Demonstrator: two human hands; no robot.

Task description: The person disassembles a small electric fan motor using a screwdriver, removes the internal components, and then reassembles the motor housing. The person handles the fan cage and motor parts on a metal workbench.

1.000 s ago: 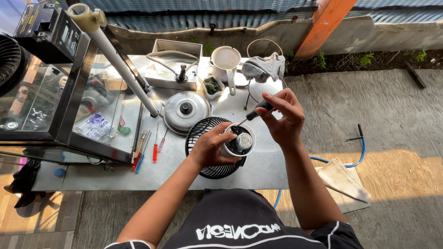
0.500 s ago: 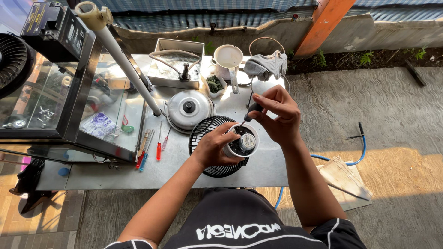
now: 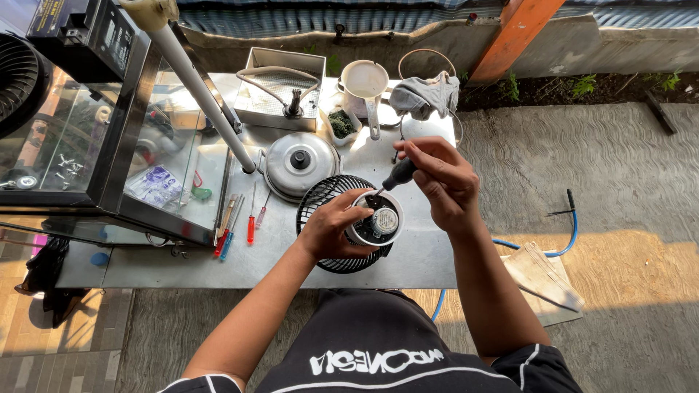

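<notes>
My left hand (image 3: pixel 331 225) grips a round white and black fan motor housing (image 3: pixel 378 220), held over a black wire fan guard (image 3: pixel 326 196) that lies on the metal table (image 3: pixel 415 258). My right hand (image 3: pixel 440 182) holds a black-handled screwdriver (image 3: pixel 397 175), its tip pointing down into the top edge of the housing. Both hands are close together at the middle of the table.
A round metal lid (image 3: pixel 298 164) lies behind the guard. Several small screwdrivers (image 3: pixel 237 218) rest to the left, beside a glass display cabinet (image 3: pixel 109 160) and a white pole (image 3: pixel 200 87). A metal tray (image 3: pixel 280 91), a white jug (image 3: pixel 364 84) and a grey cloth (image 3: pixel 429 94) sit at the back. A blue hose (image 3: pixel 564 233) lies on the concrete floor.
My right hand has come down and closer to the housing, bringing the screwdriver tip onto it. The left hand keeps its hold.
</notes>
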